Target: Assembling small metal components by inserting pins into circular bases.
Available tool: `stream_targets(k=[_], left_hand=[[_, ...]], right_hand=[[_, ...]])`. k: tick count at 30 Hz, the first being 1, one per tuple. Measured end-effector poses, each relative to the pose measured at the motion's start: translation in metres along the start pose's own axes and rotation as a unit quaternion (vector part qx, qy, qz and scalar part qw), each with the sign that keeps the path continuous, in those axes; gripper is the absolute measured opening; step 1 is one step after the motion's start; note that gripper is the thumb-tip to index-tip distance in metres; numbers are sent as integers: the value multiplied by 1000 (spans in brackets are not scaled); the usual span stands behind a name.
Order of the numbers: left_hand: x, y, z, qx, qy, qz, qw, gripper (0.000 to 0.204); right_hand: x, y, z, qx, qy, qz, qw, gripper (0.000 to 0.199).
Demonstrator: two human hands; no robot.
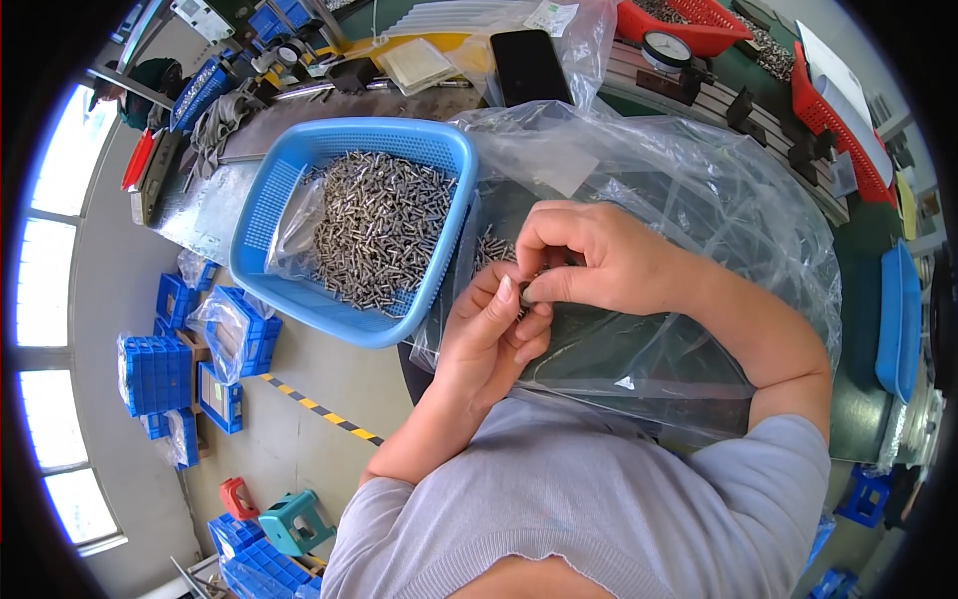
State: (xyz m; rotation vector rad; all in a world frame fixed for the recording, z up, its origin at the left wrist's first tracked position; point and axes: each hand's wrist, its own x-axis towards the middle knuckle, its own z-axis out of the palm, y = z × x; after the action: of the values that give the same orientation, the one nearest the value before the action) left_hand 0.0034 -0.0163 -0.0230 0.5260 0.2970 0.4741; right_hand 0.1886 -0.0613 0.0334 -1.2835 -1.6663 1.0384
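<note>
Fingers of the right hand are curled in, with thumb and forefinger pinched together on a small metal part. That part is mostly hidden between the fingertips, so its shape cannot be told. The left hand is held just beneath, its fingers bent upward and closed against the same part, with one fingertip touching the right thumb. Both hands meet over a large clear plastic bag, which is spread across the middle of the scene.

A small heap of loose metal screws is seen inside the bag, just far of the left hand; they are too many and too small to be counted. One blue plastic basket is placed to the left of the hands, touching the bag's edge. It is lined with a clear bag and filled with a large pile of similar screws, also uncountable.

At the far side, one black phone, one dial gauge and two red baskets are visible. One blue tray lies at the right. Several blue crates are stacked on the floor at the near left.
</note>
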Motion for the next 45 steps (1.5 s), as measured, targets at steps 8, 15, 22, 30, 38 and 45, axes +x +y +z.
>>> stream_targets(k=[8, 15, 22, 30, 38, 45], left_hand=[[2, 0, 1, 2, -30, -26, 999, 27], [0, -3, 0, -10, -3, 20, 1000, 25], [-1, -1, 0, -28, -23, 29, 999, 23], [-1, -1, 1, -35, -23, 27, 999, 22], [0, 0, 3, -28, -17, 25, 999, 21], [-1, 0, 1, -27, -15, 20, 999, 20]], right_hand=[[1, 10, 3, -25, 13, -90, 996, 13], [-1, 6, 0, -53, 46, -94, 993, 11], [4, 20, -15, -160, 118, -69, 978, 8], [6, 38, -11, -318, 92, -120, 936, 15], [12, 55, -12, -347, 92, -126, 925, 12], [4, 14, -12, -36, 38, 16, 999, 10]])
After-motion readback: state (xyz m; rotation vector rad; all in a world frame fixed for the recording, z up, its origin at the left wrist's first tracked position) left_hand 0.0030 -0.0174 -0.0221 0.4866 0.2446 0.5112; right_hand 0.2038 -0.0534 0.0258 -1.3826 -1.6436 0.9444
